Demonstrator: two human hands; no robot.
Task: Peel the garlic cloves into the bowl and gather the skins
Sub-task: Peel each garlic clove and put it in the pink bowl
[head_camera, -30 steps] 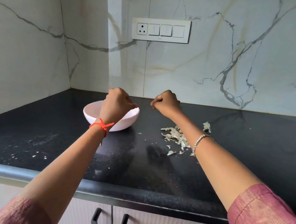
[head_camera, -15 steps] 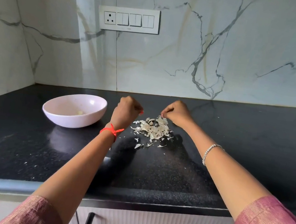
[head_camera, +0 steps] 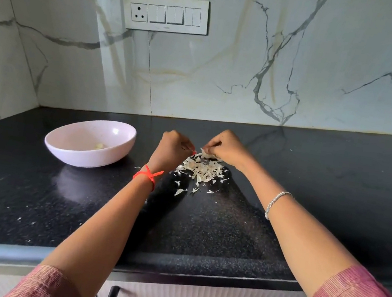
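My right hand (head_camera: 227, 150) pinched a pale piece (head_camera: 205, 153) at frame centre, just above the skins (head_camera: 202, 169); my left hand (head_camera: 173, 148) sat curled just left of it, whether holding anything I couldn't tell. The bowl (head_camera: 81, 156) lay further left, nearer that hand.

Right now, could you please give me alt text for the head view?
The left hand and right hand work above a pile of garlic skins on a black counter, the right pinching a pale piece. A white bowl to their left holds a peeled clove.
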